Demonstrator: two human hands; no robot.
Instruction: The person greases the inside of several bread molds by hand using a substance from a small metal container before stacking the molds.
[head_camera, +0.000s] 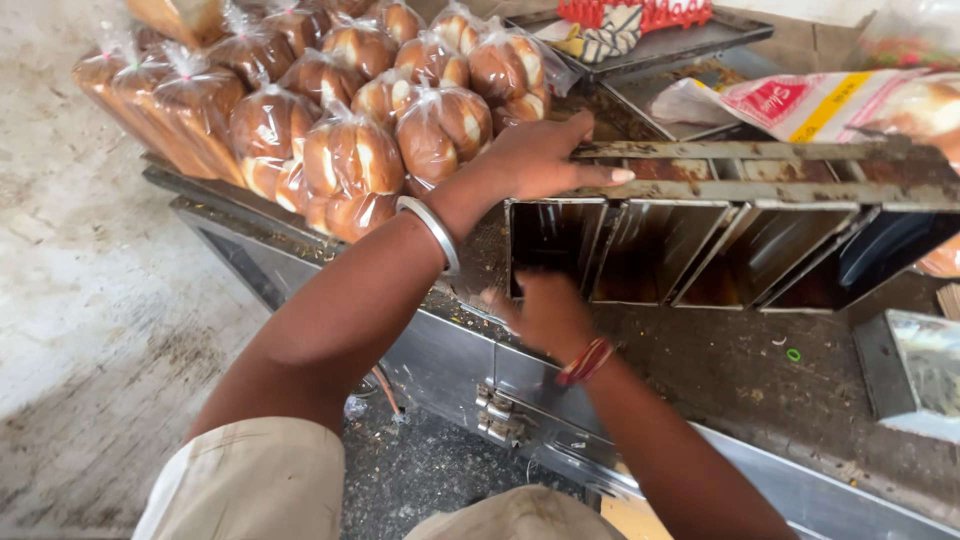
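Bread moulds are what both of my hands are working on: a strap of 4 joined metal loaf tins is lying tipped on its side on the dark, crumb-strewn worktop, with the open mouths facing me. My left hand is pressing flat on the upper frame of the strap, fingers spread and extended along the rusty bar rather than curled around it, which I judge is steadying the tins so they are not rocking. My right hand is sitting at the mouth of the leftmost tin, near the worktop's front edge; it is blurred, so I cannot tell whether it is open or gripping anything.

Bagged buns are stacking up in clear plastic at the worktop's far left corner, packed tight against each other, probably to keep them apart from the greasy tins. Flat metal trays are lying along the far edge, with a printed plastic bag beside them. A steel bangle is circling my left wrist, and red threads are circling the right.
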